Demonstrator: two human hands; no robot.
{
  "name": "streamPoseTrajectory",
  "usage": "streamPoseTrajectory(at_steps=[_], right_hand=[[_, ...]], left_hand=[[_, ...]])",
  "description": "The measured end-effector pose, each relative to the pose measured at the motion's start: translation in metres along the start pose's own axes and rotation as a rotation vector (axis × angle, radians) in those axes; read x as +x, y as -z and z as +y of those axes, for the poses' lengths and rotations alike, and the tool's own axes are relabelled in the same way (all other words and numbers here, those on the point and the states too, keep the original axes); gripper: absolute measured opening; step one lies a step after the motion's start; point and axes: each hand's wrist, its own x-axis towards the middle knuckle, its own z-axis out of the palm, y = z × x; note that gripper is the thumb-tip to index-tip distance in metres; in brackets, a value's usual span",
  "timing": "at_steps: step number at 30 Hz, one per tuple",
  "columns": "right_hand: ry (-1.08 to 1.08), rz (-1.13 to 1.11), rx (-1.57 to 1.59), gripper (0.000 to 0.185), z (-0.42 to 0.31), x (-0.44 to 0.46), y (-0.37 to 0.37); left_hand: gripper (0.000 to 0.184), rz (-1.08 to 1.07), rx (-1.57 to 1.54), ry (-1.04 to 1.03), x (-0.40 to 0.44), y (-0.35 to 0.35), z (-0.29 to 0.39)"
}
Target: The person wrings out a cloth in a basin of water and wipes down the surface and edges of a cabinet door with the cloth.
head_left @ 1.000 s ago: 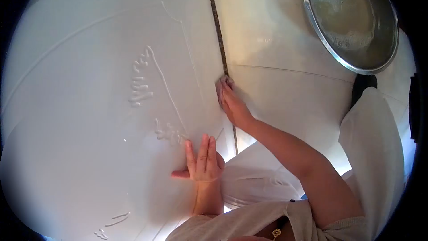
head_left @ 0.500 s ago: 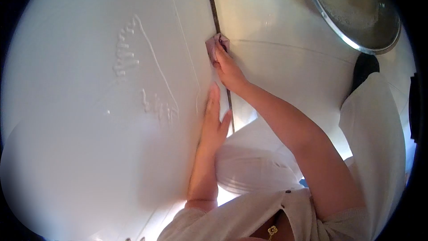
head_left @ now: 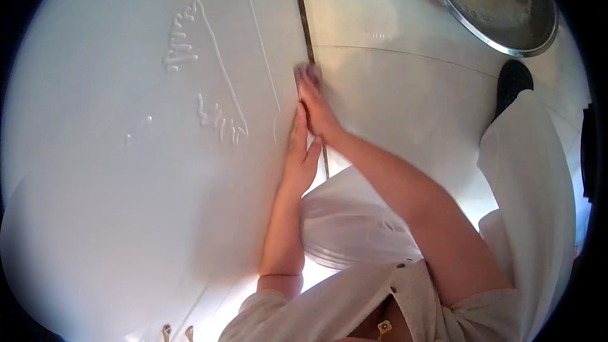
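My right hand (head_left: 318, 111) is closed around a pinkish folded cloth (head_left: 308, 74), smeared by motion. It presses the cloth low on a smooth white upright panel (head_left: 145, 215), beside the dark strip (head_left: 303, 16) where the panel meets the floor. My left hand (head_left: 301, 155) lies flat against the panel with its fingers stretched out and its thumb apart. Its fingertips are close to the right wrist; whether they touch, I cannot tell. Wet-looking white raised streaks (head_left: 221, 76) run across the panel, left of both hands.
A round metal-rimmed basin (head_left: 487, 6) of cloudy, sudsy water stands on the pale tiled floor (head_left: 392, 88) at the upper right. Near it is a black shoe (head_left: 514, 82) below a white trouser leg (head_left: 529, 158). A bent white-clad knee (head_left: 354, 215) is close to my arms.
My right hand has slid the cloth along the panel's bottom edge, closer to my left hand. My left hand stays flat on the panel. The view has shifted slightly.
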Motion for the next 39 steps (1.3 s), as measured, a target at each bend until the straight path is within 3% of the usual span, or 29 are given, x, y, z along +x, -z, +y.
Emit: streamPoseTrajectory(at_steps=[5,9,13,16,18,19,22,24,27,29,31,34,38,39], right_hand=[[0.044,0.033,0.083,0.055,-0.014,0.061,0.027],[0.047,0.007,-0.009,0.057,0.003,-0.004,0.004],[-0.207,-0.171,0.113,0.061,0.026,-0.088,-0.028],[-0.233,-0.251,-0.101,0.068,0.040,-0.135,-0.052],[-0.737,-0.501,0.041,0.058,0.038,-0.140,-0.054],[-0.733,-0.505,0.040,0.058,0.039,-0.135,-0.053],[-0.041,-0.909,-0.529,0.024,0.055,-0.081,-0.032],[-0.136,-0.828,-0.433,0.021,0.047,-0.043,-0.010],[-0.654,-0.432,0.025,0.025,0.036,0.001,-0.014],[-0.817,-0.249,0.191,0.028,0.030,0.021,-0.017],[-0.340,0.027,-0.043,0.027,0.020,0.045,-0.012],[-0.137,0.057,-0.029,0.026,-0.023,0.077,0.019],[-0.229,0.016,0.096,0.028,-0.060,0.108,0.058],[-0.302,0.001,0.359,0.029,-0.070,0.113,0.072]], left_hand=[[0.068,0.034,0.000,-0.079,0.007,0.001,0.013],[0.063,0.050,-0.133,-0.142,0.011,0.003,0.012],[0.065,0.079,-0.273,-0.171,0.012,0.006,0.004],[0.064,0.095,-0.318,-0.185,0.012,0.007,0.003],[0.064,0.099,-0.327,-0.187,0.012,0.007,0.002],[0.063,0.101,-0.325,-0.189,0.012,0.007,0.003],[0.062,0.103,-0.325,-0.194,0.011,0.007,0.003],[0.062,0.104,-0.315,-0.190,0.009,0.006,0.003],[0.061,0.101,-0.294,-0.189,0.009,0.006,0.004],[0.061,0.104,-0.257,-0.194,0.009,0.007,0.005],[0.061,0.106,-0.204,-0.196,0.007,0.007,0.008],[0.061,0.114,-0.098,-0.173,0.003,0.005,0.014],[0.063,0.147,0.038,-0.124,-0.001,-0.005,0.016],[0.064,0.163,0.057,-0.113,0.000,-0.008,0.013]])
